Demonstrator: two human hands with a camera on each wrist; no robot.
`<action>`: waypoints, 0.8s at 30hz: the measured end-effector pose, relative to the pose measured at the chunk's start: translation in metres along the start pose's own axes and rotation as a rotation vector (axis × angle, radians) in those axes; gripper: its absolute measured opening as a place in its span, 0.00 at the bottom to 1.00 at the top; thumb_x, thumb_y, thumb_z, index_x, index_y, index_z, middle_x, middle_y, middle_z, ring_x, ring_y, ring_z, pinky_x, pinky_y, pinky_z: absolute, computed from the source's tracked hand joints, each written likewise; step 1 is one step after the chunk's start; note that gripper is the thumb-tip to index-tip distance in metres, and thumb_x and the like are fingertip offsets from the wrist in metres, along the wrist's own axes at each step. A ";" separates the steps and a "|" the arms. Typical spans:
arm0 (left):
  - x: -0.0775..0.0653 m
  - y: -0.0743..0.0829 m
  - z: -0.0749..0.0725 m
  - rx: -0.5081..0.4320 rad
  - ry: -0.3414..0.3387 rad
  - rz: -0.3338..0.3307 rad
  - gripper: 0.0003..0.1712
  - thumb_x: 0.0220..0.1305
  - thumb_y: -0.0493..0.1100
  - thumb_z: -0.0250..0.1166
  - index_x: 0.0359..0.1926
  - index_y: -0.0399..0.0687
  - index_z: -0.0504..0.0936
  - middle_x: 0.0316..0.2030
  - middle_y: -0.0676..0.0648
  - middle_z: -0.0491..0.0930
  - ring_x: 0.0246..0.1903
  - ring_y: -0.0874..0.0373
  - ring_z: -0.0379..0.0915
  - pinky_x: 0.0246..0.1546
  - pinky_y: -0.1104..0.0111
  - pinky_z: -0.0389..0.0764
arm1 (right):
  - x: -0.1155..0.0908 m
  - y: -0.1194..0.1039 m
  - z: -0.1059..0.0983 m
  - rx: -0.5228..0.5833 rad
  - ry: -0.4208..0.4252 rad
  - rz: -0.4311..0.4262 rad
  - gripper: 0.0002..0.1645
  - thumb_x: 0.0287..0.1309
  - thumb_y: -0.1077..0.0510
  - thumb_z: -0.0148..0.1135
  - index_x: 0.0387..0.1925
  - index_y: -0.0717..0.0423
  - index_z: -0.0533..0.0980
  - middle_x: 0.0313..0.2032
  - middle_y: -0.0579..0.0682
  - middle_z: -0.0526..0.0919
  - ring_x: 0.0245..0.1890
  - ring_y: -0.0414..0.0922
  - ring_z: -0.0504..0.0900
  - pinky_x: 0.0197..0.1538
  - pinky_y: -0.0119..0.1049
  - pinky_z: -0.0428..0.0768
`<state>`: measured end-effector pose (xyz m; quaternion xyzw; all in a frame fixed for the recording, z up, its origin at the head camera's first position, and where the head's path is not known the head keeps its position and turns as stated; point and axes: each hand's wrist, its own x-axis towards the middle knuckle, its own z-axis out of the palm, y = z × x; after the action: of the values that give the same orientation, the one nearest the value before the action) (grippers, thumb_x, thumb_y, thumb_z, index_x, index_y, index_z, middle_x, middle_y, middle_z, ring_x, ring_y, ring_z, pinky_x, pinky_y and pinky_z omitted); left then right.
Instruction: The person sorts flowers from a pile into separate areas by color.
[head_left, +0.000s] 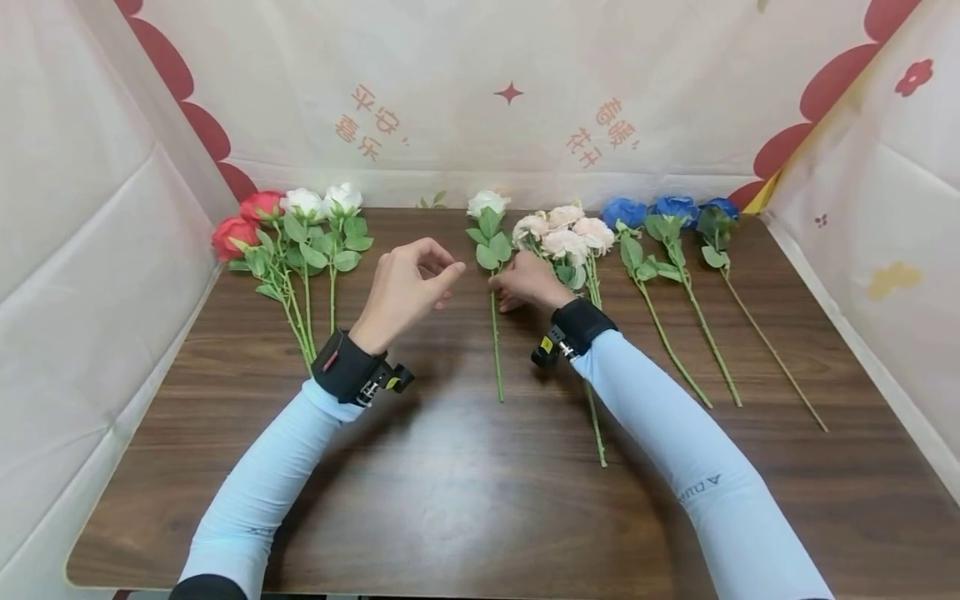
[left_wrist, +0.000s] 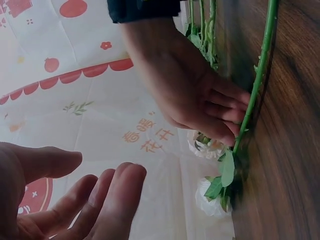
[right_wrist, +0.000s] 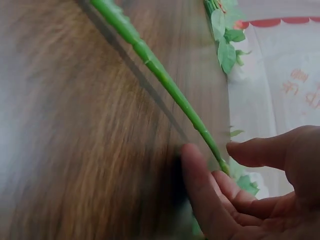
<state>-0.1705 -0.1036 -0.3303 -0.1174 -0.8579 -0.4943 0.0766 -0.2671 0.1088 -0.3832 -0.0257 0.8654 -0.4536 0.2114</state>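
Your sleeves (head_left: 262, 483) cross a brown wood-grain table (head_left: 465, 525), shiny in the middle, with printed cloth (head_left: 450, 50) along the far side. Your left hand (head_left: 406, 287) is empty, thumb and fingertips apart; your right hand (head_left: 529, 284) touches a white rose (head_left: 490, 222) by its stem, left of the pink roses (head_left: 564, 237), but I cannot tell if it pinches.

gap between left grip (head_left: 401, 287) and lone white rose (head_left: 487, 202), pale pink roses (head_left: 565, 244) close beside right grip (head_left: 532, 282), fabric wall (head_left: 480, 125) behind
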 end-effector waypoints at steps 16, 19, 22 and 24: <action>-0.004 0.006 0.006 0.151 -0.073 0.073 0.07 0.68 0.47 0.69 0.40 0.50 0.86 0.33 0.50 0.89 0.26 0.57 0.84 0.33 0.65 0.80 | -0.078 -0.007 -0.020 -0.283 0.077 -0.486 0.06 0.67 0.54 0.68 0.39 0.52 0.83 0.31 0.49 0.86 0.29 0.45 0.83 0.36 0.37 0.80; -0.005 0.009 0.008 0.181 -0.066 0.094 0.07 0.68 0.47 0.69 0.40 0.50 0.86 0.33 0.51 0.89 0.28 0.58 0.83 0.34 0.65 0.78 | -0.089 -0.011 -0.020 -0.268 0.081 -0.522 0.04 0.67 0.56 0.68 0.39 0.52 0.83 0.34 0.49 0.87 0.32 0.44 0.84 0.39 0.38 0.82; -0.007 0.012 0.010 0.191 -0.068 0.101 0.06 0.68 0.47 0.69 0.40 0.50 0.86 0.33 0.51 0.89 0.28 0.59 0.83 0.35 0.64 0.78 | -0.094 -0.014 -0.019 -0.259 0.080 -0.556 0.03 0.66 0.57 0.69 0.39 0.52 0.83 0.35 0.49 0.88 0.34 0.43 0.85 0.41 0.39 0.82; -0.008 0.013 0.011 0.196 -0.070 0.103 0.06 0.68 0.47 0.69 0.40 0.50 0.86 0.33 0.51 0.89 0.28 0.59 0.83 0.36 0.64 0.78 | -0.095 -0.015 -0.019 -0.261 0.079 -0.568 0.03 0.66 0.57 0.69 0.39 0.53 0.83 0.35 0.49 0.89 0.35 0.43 0.85 0.41 0.38 0.82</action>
<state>-0.1598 -0.0889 -0.3270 -0.1703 -0.8971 -0.3993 0.0828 -0.1898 0.1374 -0.3294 -0.2755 0.8821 -0.3804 0.0372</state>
